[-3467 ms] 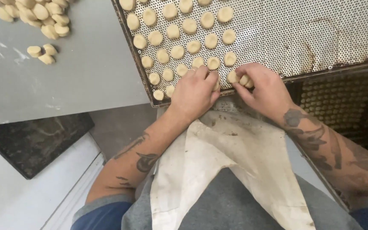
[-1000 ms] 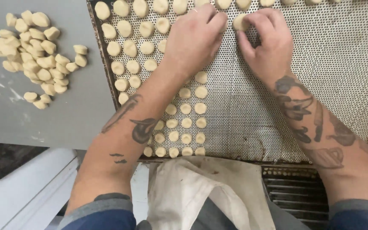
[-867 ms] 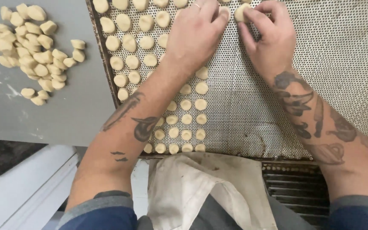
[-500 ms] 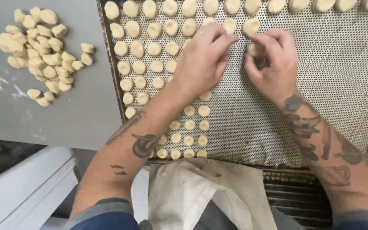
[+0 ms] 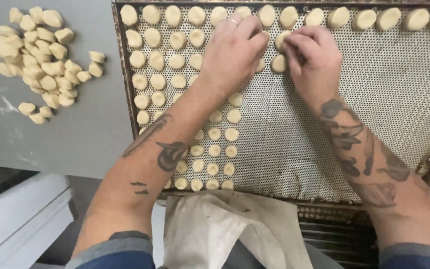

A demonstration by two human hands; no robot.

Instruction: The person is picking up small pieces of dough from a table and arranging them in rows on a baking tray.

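A perforated metal baking tray (image 5: 374, 109) lies in front of me, its left part filled with rows of small pale dough pieces (image 5: 158, 79), and one row runs along the far edge. My left hand (image 5: 232, 50) rests palm down on the tray near the far rows, fingers curled over dough pieces. Beside it, my right hand (image 5: 312, 55) pinches a dough piece (image 5: 280, 41) between fingertips, with another piece (image 5: 278, 64) just below. Both hands nearly touch.
A loose heap of dough pieces (image 5: 38, 55) lies on the grey worktop (image 5: 75, 134) left of the tray. A pale cloth apron (image 5: 225, 234) hangs at my waist. A white cabinet edge (image 5: 21, 219) is at lower left; another rack (image 5: 334, 234) shows below the tray.
My hands have moved from the tray's near edge up to its far rows, setting pieces down in a column; in the last half second they shifted slightly toward me and left.
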